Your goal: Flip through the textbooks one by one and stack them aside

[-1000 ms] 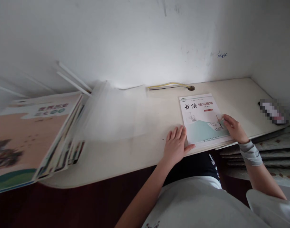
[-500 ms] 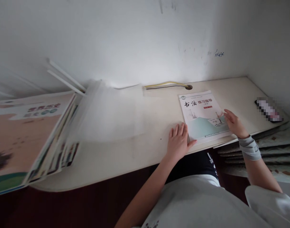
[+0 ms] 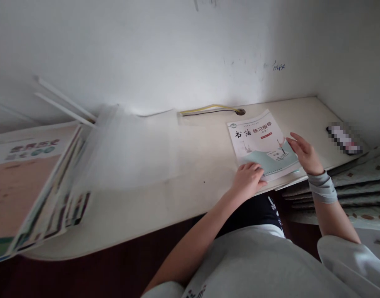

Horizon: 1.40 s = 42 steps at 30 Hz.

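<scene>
A thin booklet (image 3: pixel 258 138) with a white and pale teal cover and black characters lies on the pale desk (image 3: pixel 165 203), near its front edge at the right. My left hand (image 3: pixel 248 180) is closed on the booklet's near left corner, and the cover is bending up there. My right hand (image 3: pixel 303 152) rests against the booklet's right edge with its fingers spread; a grey band wraps that wrist.
A pile of large picture books (image 3: pixel 31 182) overhangs the desk's left end, with a clear plastic sleeve (image 3: pixel 130 145) beside it. A yellow cable (image 3: pixel 208 109) runs into a hole by the wall. A dark object (image 3: pixel 343 138) lies at the far right. Folded patterned bedding (image 3: pixel 357 190) sits right of the desk.
My left hand has moved from flat on the desk beside the booklet onto its near left corner and curled around it. The cover has started lifting. The view has shifted.
</scene>
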Tool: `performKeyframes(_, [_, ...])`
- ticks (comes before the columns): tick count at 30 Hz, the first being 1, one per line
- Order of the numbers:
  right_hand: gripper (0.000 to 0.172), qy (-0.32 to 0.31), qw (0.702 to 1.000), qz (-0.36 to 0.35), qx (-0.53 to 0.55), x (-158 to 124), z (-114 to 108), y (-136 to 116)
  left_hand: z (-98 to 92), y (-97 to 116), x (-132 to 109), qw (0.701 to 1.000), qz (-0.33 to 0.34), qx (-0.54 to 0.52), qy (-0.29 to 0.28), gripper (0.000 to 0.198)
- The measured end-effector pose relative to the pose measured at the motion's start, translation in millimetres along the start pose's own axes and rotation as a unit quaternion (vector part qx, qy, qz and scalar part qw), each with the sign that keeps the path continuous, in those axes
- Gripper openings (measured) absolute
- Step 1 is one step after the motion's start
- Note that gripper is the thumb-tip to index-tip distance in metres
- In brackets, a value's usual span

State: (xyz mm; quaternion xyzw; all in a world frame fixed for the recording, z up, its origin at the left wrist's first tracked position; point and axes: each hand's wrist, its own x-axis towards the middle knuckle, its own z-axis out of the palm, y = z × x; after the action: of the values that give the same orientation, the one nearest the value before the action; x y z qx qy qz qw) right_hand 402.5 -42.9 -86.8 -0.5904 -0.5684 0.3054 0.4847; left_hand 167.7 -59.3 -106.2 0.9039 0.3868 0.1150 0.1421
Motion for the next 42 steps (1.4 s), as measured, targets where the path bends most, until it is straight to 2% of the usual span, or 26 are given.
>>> performKeyframes(4, [0.058, 0.012, 0.996, 0.041, 0.082, -1.2, 2.6, -3.9, -5.6, -3.7, -0.7, 1.0, -0.014, -0.02, -0.009, 0.018])
performKeyframes(7, [0.057, 0.018, 0.994, 0.052, 0.097, -0.8, 4.4, -7.6, -7.3, -2.6, -1.0, 1.0, -0.012, -0.025, -0.013, 0.017])
performKeyframes(10, [0.06, 0.021, 0.994, 0.054, 0.087, 0.2, 5.6, -10.2, -8.3, 1.0, -1.5, 1.0, 0.005, -0.008, -0.016, 0.022])
performKeyframes(14, [0.06, 0.036, 0.993, 0.056, 0.1, 1.2, 6.1, -10.0, -8.8, 2.1, -2.0, 1.0, 0.009, 0.0, -0.009, 0.018])
performKeyframes(19, [0.055, 0.079, 0.986, 0.033, 0.144, 5.2, 4.4, -3.9, -5.7, 0.0, -3.1, 0.999, 0.04, -0.003, 0.005, 0.007])
performKeyframes(21, [0.055, 0.104, 0.983, 0.026, 0.151, 3.5, 3.3, -2.2, -2.3, 1.3, -5.6, 0.998, 0.055, 0.018, 0.023, 0.012])
performKeyframes(23, [0.052, 0.157, 0.982, -0.003, 0.108, -4.5, 4.3, -2.9, 2.1, 3.0, -9.6, 0.996, 0.052, 0.042, 0.055, 0.017])
performKeyframes(26, [0.047, 0.258, 0.96, -0.104, -0.022, -28.9, 15.9, -7.6, 9.1, 4.0, -16.7, 0.992, 0.007, 0.042, 0.116, 0.015])
performKeyframes(28, [0.051, 0.268, 0.944, -0.172, -0.089, -47.2, 31.6, -10.8, 13.5, 4.0, -21.6, 0.988, -0.029, 0.018, 0.15, 0.012])
performKeyframes(30, [0.062, 0.203, 0.947, -0.211, -0.135, -59.5, 50.7, -13.3, 17.2, 4.4, -26.7, 0.984, -0.046, -0.007, 0.169, 0.01])
performKeyframes(34, [0.082, -0.012, 0.95, -0.242, -0.195, -56.6, 84.5, -18.2, 18.4, 1.0, -40.8, 0.983, -0.015, -0.034, 0.179, 0.011])
performKeyframes(36, [0.077, -0.094, 0.93, -0.269, -0.232, -48.0, 95.5, -20.8, 13.3, -9.0, -51.9, 0.98, -0.017, -0.019, 0.197, 0.013])
performKeyframes(39, [0.063, -0.177, 0.879, -0.307, -0.318, -40.2, 105.9, -23.5, 1.4, -35.9, -74.3, 0.971, -0.094, 0.05, 0.212, 0.021])
performKeyframes(42, [0.055, -0.22, 0.833, -0.323, -0.392, -40.9, 113.3, -25.1, -5.9, -65.4, -97.5, 0.962, -0.191, 0.117, 0.159, 0.04])
